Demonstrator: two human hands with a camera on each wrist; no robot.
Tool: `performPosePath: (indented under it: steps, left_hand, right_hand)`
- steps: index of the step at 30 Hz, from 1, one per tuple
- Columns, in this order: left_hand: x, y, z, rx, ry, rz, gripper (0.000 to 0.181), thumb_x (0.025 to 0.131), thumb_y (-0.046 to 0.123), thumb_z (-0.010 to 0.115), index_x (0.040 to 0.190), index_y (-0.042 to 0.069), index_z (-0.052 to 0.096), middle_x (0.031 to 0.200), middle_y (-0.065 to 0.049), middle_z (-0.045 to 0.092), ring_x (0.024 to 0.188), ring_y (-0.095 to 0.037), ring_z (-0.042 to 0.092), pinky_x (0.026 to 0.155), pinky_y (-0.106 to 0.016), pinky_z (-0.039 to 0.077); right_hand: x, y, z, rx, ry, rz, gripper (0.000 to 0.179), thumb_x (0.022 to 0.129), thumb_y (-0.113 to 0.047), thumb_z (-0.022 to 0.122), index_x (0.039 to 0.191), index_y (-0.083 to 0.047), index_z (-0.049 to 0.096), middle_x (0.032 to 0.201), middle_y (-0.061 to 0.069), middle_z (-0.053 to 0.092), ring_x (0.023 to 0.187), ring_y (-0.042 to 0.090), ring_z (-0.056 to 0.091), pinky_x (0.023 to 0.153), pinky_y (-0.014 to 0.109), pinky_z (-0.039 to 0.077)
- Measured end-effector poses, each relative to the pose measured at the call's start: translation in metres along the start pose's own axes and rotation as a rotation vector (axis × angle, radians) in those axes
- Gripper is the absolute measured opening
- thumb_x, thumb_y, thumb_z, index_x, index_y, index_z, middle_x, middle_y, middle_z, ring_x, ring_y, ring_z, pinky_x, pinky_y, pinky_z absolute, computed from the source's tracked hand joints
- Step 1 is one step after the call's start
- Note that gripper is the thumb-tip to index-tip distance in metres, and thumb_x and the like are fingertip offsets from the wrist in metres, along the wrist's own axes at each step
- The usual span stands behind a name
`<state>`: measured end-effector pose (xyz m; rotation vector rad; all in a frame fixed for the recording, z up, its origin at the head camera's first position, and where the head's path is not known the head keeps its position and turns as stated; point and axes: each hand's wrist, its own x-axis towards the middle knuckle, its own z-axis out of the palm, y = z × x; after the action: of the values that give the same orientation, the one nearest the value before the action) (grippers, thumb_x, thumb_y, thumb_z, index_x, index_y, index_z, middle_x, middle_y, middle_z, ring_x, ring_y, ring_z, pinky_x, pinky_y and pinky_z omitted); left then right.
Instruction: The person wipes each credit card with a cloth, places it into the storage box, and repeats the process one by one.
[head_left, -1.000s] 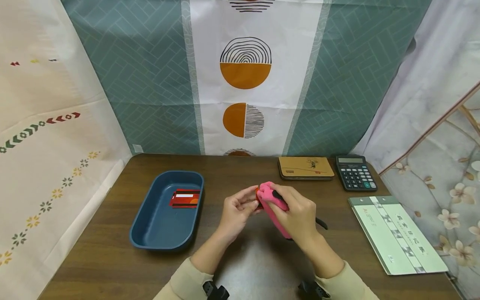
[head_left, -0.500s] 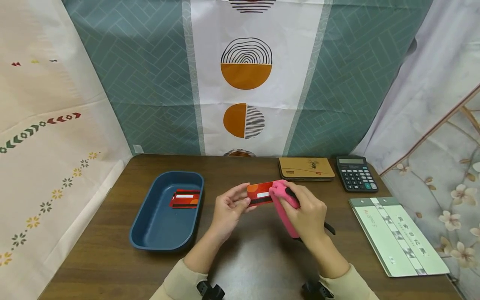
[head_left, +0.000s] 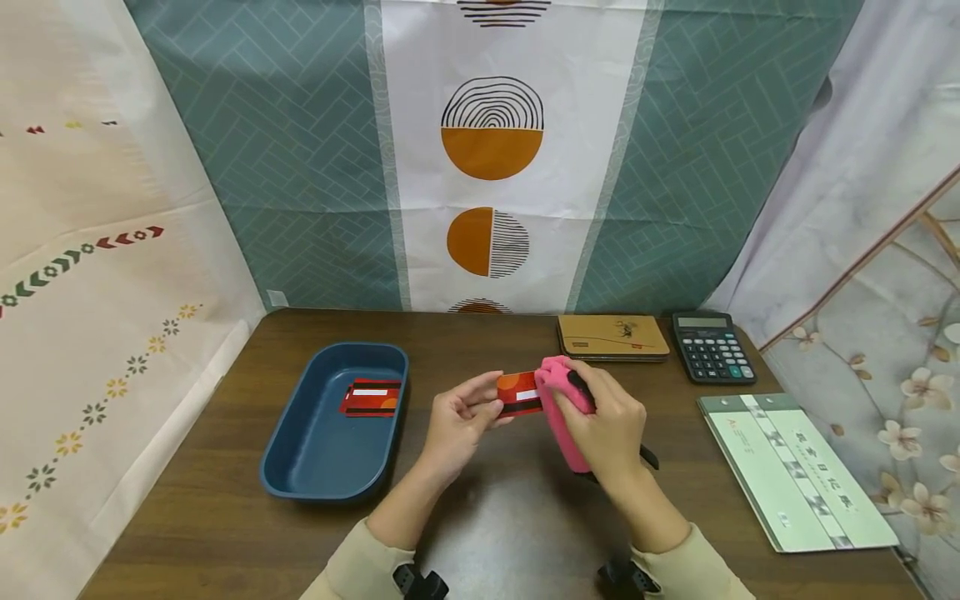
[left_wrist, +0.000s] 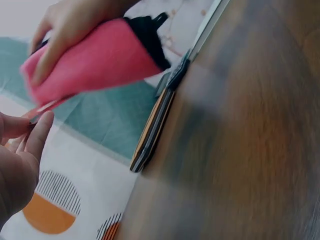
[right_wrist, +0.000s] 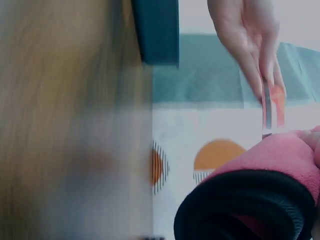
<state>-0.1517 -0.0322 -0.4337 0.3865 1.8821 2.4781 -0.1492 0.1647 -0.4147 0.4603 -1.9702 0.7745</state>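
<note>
Above the middle of the table, my left hand point(head_left: 461, 425) pinches the left end of a red bank card point(head_left: 516, 392) between thumb and fingers. The card's face shows a white strip, a dark stripe and an orange circle. My right hand point(head_left: 613, 425) grips a folded pink cloth point(head_left: 564, 437) with black edging, and its front fold covers the card's right end. In the right wrist view, the cloth's rolled black edge point(right_wrist: 245, 182) is close to the camera. Card and cloth meet at the left fingertips in the left wrist view, where the card is mostly hidden.
A blue tray point(head_left: 322, 462) on the left holds red bank cards point(head_left: 371, 398), partly overlapping. At the back right lie tan notebooks point(head_left: 612, 335) and a black calculator point(head_left: 711, 347). A pale green clipboard-like book point(head_left: 798, 471) lies at the right edge. Fabric hangs behind the table.
The cloth first hid nearly the whole card near the left fingers. It then slid right, baring the card, and has now shifted slightly left over the card's right end.
</note>
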Motion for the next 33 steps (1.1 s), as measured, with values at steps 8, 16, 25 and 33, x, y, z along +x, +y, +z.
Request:
performPosePath:
  steps: [8, 16, 25, 33]
  left_hand:
    - [-0.007, 0.004, 0.001, 0.057, -0.024, 0.026, 0.040, 0.093, -0.015, 0.061, 0.133, -0.008, 0.061, 0.111, -0.030, 0.069, 0.094, -0.021, 0.073, 0.078, -0.037, 0.062]
    - [-0.005, 0.014, -0.034, 0.074, 0.153, -0.015, 0.037, 0.092, -0.014, 0.063, 0.128, -0.008, 0.063, 0.100, -0.021, 0.070, 0.083, -0.020, 0.072, 0.075, -0.041, 0.063]
    - [0.005, 0.043, -0.085, 0.184, 0.306, -0.065, 0.034, 0.097, -0.005, 0.063, 0.130, 0.001, 0.064, 0.110, -0.019, 0.070, 0.087, -0.016, 0.071, 0.076, -0.036, 0.063]
    - [0.014, 0.063, -0.146, 0.253, 0.363, -0.088, 0.036, 0.101, 0.002, 0.060, 0.137, 0.000, 0.057, 0.097, 0.000, 0.068, 0.085, -0.011, 0.070, 0.078, -0.033, 0.062]
  right_hand:
    - [-0.002, -0.015, 0.007, 0.080, 0.010, -0.032, 0.045, 0.093, -0.046, 0.072, 0.109, -0.004, 0.075, 0.088, 0.011, 0.075, 0.070, 0.025, 0.072, 0.059, 0.044, 0.061]
    - [0.003, 0.008, -0.004, 0.044, 0.046, 0.034, 0.044, 0.071, -0.018, 0.092, 0.110, -0.006, 0.076, 0.095, 0.010, 0.077, 0.078, 0.025, 0.074, 0.065, 0.040, 0.060]
    - [0.001, 0.021, -0.012, 0.043, 0.037, 0.111, 0.043, 0.066, -0.010, 0.095, 0.105, -0.004, 0.077, 0.092, 0.010, 0.077, 0.070, 0.025, 0.072, 0.065, 0.017, 0.054]
    - [-0.002, 0.033, -0.018, 0.010, -0.004, 0.156, 0.042, 0.069, -0.011, 0.094, 0.105, -0.001, 0.075, 0.091, 0.014, 0.076, 0.068, 0.026, 0.070, 0.069, 0.008, 0.048]
